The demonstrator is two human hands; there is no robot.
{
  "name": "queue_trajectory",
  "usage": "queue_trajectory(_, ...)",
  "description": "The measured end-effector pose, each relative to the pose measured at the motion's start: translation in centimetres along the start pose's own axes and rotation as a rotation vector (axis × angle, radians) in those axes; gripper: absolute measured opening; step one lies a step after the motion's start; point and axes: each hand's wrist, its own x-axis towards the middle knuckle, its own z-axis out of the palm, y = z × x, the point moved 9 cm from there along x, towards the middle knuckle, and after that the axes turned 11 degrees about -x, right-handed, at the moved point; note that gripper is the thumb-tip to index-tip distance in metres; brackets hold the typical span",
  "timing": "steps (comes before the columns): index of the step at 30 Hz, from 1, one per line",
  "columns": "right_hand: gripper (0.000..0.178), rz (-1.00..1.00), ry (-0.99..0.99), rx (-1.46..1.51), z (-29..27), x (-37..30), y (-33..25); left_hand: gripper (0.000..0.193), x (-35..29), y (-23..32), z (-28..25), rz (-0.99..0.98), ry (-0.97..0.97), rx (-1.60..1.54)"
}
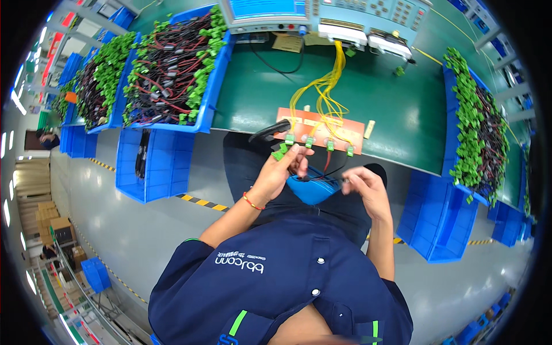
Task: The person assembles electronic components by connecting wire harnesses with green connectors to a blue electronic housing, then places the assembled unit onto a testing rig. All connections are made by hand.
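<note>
An orange test board (322, 125) lies at the green table's front edge, with a row of green terminal connectors (330, 146) along its near side. Yellow wires (325, 86) run from it to the instrument behind. My left hand (283, 171) is closed just in front of the board's left part, with green plugs (280, 152) of a wire harness at its fingertips. Red and black wires (327, 168) hang from the board's right-hand connectors, between my hands. My right hand (368, 188) is pinched near the dark cable at the right; its fingers partly hide what they hold.
A grey-blue test instrument (374, 17) and a screen unit (267, 14) stand at the back. Blue bins of harnesses (172, 75) flank the table left and right (477, 121). Lower blue bins (152, 167) hang beside my legs. A blue tray (312, 191) sits at my lap.
</note>
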Motion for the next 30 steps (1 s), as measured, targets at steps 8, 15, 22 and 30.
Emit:
queue_trajectory(8, 0.028, 0.09, -0.03, 0.138, 5.4, 2.9, 0.3, 0.022, -0.2, -1.5, 0.3, -0.1, -0.039, -0.162)
queue_trajectory(15, 0.035, 0.266, -0.214, 0.062, 5.9, -0.5, 0.6, 0.03, -4.1, -4.0, 3.3, -0.32, -0.191, -0.121)
queue_trajectory(22, 0.024, -0.113, 0.018, -0.906, -4.3, -4.3, -13.9, 0.03, -4.2, -2.1, 2.3, -0.244, -0.155, -0.131)
queue_trajectory(30, 0.027, -0.232, 0.938, -1.506, -30.2, -4.5, -27.6, 0.028, -4.3, -1.4, 4.0, -0.25, -0.192, -0.015)
